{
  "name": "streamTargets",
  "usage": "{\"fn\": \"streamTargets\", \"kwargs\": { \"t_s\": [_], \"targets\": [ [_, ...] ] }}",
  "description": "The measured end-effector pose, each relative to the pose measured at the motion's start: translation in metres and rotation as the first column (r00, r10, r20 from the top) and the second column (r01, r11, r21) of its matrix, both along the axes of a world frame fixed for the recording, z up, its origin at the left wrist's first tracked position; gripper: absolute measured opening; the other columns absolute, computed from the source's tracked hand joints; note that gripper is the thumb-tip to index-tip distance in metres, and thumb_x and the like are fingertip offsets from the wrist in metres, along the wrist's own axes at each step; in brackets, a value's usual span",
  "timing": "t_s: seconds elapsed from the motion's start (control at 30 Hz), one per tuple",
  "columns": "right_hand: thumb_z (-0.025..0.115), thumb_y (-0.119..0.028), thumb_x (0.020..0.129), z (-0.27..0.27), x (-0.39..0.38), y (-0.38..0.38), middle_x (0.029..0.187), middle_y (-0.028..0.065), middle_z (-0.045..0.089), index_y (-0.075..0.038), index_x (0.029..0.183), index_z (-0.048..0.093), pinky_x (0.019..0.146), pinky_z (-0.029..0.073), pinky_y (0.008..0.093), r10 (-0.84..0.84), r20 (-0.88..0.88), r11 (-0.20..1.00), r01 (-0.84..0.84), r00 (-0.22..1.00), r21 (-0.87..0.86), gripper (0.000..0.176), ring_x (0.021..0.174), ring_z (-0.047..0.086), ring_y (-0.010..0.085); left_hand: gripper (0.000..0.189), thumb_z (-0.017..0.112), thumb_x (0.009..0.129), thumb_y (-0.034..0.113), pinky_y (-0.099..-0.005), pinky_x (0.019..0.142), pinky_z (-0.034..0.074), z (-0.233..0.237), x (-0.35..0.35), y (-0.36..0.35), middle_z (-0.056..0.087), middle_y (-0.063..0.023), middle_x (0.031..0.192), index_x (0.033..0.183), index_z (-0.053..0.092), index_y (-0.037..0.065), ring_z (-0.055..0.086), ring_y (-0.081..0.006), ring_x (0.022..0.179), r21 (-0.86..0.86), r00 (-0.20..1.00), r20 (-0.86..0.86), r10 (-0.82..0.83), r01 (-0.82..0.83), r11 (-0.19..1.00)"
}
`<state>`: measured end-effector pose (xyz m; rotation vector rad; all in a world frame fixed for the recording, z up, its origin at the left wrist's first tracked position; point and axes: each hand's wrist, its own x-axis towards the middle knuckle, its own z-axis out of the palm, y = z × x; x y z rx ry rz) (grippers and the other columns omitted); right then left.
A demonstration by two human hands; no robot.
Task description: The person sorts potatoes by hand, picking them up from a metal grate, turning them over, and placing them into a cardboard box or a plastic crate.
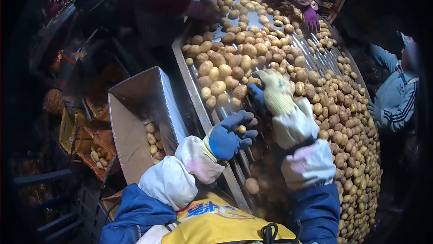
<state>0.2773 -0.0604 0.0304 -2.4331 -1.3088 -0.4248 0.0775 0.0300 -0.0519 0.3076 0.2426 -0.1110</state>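
Observation:
My left hand (228,136), in a blue-coated glove, is turned palm to the right over the near end of the roller table. Its fingers curl around a small potato (242,129). My right hand (276,91), in a cream knit glove with a blue palm, reaches over the rollers beside the heap. Its thumb and fingers are apart, with nothing visible between them, though the palm side is partly hidden. Several potatoes (218,87) lie just left of it. One loose potato (252,185) lies on the rollers near my body.
A metal edge (198,97) borders the table's left side. Left of it stands an open cardboard-lined bin (131,122) with several potatoes inside. Potatoes (347,154) are piled along the right. A co-worker's purple glove (311,18) is at the far side; another person (397,93) stands right.

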Motion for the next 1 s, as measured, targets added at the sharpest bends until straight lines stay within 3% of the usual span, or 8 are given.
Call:
{"fn": "streamTargets", "kwargs": {
  "t_s": [0.1,0.3,0.53,0.67,0.73,0.77,0.9,1.0],
  "targets": [
    [0.075,-0.028,0.096,-0.022,0.005,0.011,0.101,0.0174,0.078,-0.005,0.109,0.077,0.075,0.058,0.0403,-0.118,-0.051,0.971,0.105,0.992,-0.216,0.026,0.088,0.076,0.0267,0.073,0.059,0.09,-0.013,-0.0414,0.094,0.06,-0.004,-0.001,-0.001,0.055,-0.0099,0.152,0.157,0.048,0.012,0.065,-0.0339,0.124,0.014,0.996,0.089,-0.012,0.01,1.0],
    [0.075,-0.029,0.097,-0.041,0.008,0.02,0.099,0.017,0.078,-0.005,0.108,0.077,0.074,0.058,0.0397,-0.254,-0.169,0.926,0.189,0.952,-0.326,0.027,0.087,0.076,0.0263,0.077,0.057,0.088,-0.015,-0.0446,0.092,0.061,-0.018,-0.008,-0.011,0.055,-0.0094,0.149,0.159,0.047,0.014,0.066,-0.0372,0.123,-0.004,0.983,0.174,0.065,-0.065,0.998],
    [0.074,-0.031,0.097,-0.041,0.011,0.014,0.096,0.0165,0.078,-0.005,0.107,0.077,0.072,0.058,0.0391,-0.351,-0.346,0.912,0.234,0.87,-0.337,0.028,0.085,0.076,0.0257,0.05,0.06,0.107,0.029,-0.0489,0.084,0.063,0.011,0.008,0.0,0.067,-0.0101,0.127,0.151,0.052,0.007,0.07,-0.0369,0.114,-0.057,0.989,-0.139,-0.054,0.046,0.997],
    [0.074,-0.031,0.097,-0.015,0.002,0.008,0.094,0.0162,0.078,-0.005,0.106,0.077,0.072,0.058,0.0388,-0.379,-0.569,0.924,0.268,0.729,-0.273,0.028,0.084,0.076,0.0254,0.058,0.051,0.11,0.049,-0.051,0.085,0.064,0.013,0.013,-0.001,0.07,-0.0104,0.124,0.149,0.051,0.007,0.07,-0.0358,0.115,-0.027,0.996,-0.073,-0.047,0.045,0.999],
    [0.075,-0.034,0.097,0.008,-0.016,-0.004,0.094,0.0161,0.078,-0.004,0.107,0.078,0.074,0.058,0.0383,-0.276,-0.67,0.96,0.235,0.689,-0.155,0.032,0.085,0.076,0.0235,0.057,0.051,0.109,0.049,-0.0517,0.087,0.064,0.016,0.014,0.003,0.069,-0.0109,0.125,0.151,0.05,0.01,0.07,-0.0353,0.117,-0.099,0.998,-0.012,-0.064,0.063,0.993],
    [0.075,-0.036,0.096,0.023,-0.03,-0.013,0.095,0.0161,0.078,-0.004,0.107,0.078,0.076,0.058,0.038,-0.202,-0.717,0.975,0.205,0.667,-0.084,0.034,0.085,0.076,0.0226,0.063,0.053,0.104,0.061,-0.0478,0.08,0.062,0.026,0.013,-0.003,0.069,-0.0064,0.119,0.146,0.057,0.014,0.072,-0.0301,0.105,0.028,0.993,-0.118,-0.013,0.016,0.999],
    [0.078,-0.038,0.093,0.031,-0.044,-0.045,0.095,0.015,0.077,-0.002,0.111,0.077,0.078,0.058,0.0388,-0.021,-0.727,0.992,0.105,0.686,0.071,0.04,0.086,0.075,0.028,0.043,0.055,0.109,0.037,-0.0366,0.079,0.058,0.04,0.011,-0.006,0.068,-0.0055,0.123,0.144,0.061,0.013,0.069,-0.0225,0.102,0.121,0.994,0.088,0.065,-0.075,0.99],
    [0.073,-0.035,0.096,0.01,0.001,-0.052,0.114,0.0199,0.075,-0.004,0.125,0.071,0.095,0.055,0.0443,-0.239,-0.439,0.963,0.27,0.866,0.008,0.043,0.108,0.071,0.0364,0.047,0.049,0.104,-0.002,-0.0264,0.077,0.052,0.042,-0.003,-0.009,0.065,-0.0061,0.131,0.149,0.056,0.01,0.066,-0.0157,0.102,0.414,0.999,0.031,0.026,-0.036,0.909]
  ]
}}
